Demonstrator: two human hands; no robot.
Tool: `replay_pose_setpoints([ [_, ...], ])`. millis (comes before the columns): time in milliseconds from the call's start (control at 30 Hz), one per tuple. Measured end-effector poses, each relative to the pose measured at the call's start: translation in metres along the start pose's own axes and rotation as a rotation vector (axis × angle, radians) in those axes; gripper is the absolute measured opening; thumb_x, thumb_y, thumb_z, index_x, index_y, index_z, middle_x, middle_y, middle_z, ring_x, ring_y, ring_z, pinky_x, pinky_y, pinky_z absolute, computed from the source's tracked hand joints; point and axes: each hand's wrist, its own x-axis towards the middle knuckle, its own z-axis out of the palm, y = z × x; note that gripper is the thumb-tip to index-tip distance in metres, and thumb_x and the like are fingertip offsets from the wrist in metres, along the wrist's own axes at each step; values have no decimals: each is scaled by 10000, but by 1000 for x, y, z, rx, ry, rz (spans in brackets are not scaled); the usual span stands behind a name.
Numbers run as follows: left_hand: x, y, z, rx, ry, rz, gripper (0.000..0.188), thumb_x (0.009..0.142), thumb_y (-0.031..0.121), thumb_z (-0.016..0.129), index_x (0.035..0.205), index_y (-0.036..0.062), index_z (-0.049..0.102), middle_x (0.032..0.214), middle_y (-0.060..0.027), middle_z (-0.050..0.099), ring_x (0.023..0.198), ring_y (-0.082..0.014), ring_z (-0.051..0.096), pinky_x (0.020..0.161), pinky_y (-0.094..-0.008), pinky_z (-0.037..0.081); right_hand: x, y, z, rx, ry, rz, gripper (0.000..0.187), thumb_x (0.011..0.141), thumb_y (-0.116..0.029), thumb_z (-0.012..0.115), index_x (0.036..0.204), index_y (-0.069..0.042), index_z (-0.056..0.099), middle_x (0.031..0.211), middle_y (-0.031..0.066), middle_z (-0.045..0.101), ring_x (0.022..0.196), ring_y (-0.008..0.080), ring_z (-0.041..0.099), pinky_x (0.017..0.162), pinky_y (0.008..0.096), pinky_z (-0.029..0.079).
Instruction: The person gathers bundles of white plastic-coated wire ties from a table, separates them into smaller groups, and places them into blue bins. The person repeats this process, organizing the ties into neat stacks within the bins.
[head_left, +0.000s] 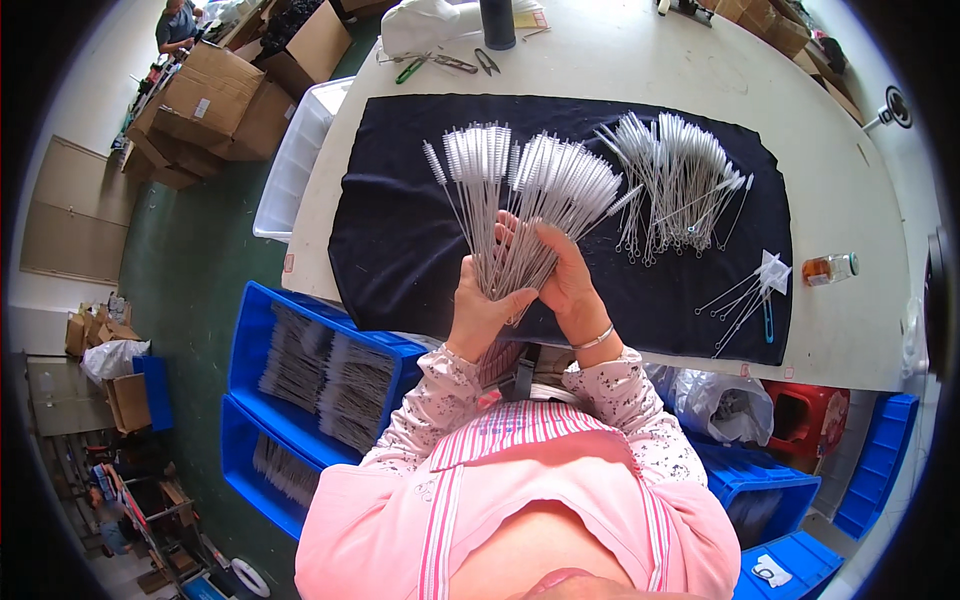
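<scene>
Now the brush bundle (543, 205) sits between the fingers (553, 238), bristles (570, 172) fanning above.

Left grip (478, 312) and right grip (566, 276) close together, both curled, forearms (428, 400) angled inward

Held by thin metallic stems (484, 232), upper centre of frame: bundle of wire brushes (548, 185). White-bristled at top, fanned into two clumps, converging below.

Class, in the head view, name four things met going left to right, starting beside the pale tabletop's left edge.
White rectangular plastic bin, held bundle of white-bristled metal-stemmed brushes, pile of similar brushes, clear glass jar with orange contents.
</scene>
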Motion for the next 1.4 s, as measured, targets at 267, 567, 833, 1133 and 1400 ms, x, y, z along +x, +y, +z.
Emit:
replay_pose_setpoints([
  [267,-3,-7,7,89,76,-6,437,890,347,630,1136,34,449,951,-93,648,865,-129,617,742,-274,487,3,0,-5,-203,74,-87,328,878,-229,652,1129,-35,571,1150,111,608,999,211,607,866,393,528],
  [567,1,-14,17,39,199,23,283,954,298,548,995,30,463,816,-37,567,730,-80,508,658,-258,450,0,3,-1,-47,92,-63,319,867,-241,672,1074,-27,560,1016,104,634,870,195,634,772,356,550],
  [833,-1,-21,19,101,296,10,286,954,299,556,932,57,405,813,16,487,695,-30,431,606,-196,409,10,7,-28,52,-13,26,346,876,-384,635,1013,-71,582,885,54,617,812,181,605,714,333,535],
  [1133,-1,-20,20,227,318,16,312,959,319,532,992,28,426,793,-15,533,706,-56,482,628,-210,423,3,9,0,21,182,-76,414,883,-460,591,1006,-66,608,1032,74,644,916,202,621,745,361,540],
  [1400,-8,-1,23,-143,-184,-190,574,739,61,714,1203,22,378,983,-55,563,820,-105,569,697,-244,481,-2,14,-13,-184,147,-135,608,899,-577,467,1147,-31,567,1087,111,631,951,274,639,732,385,571],
])
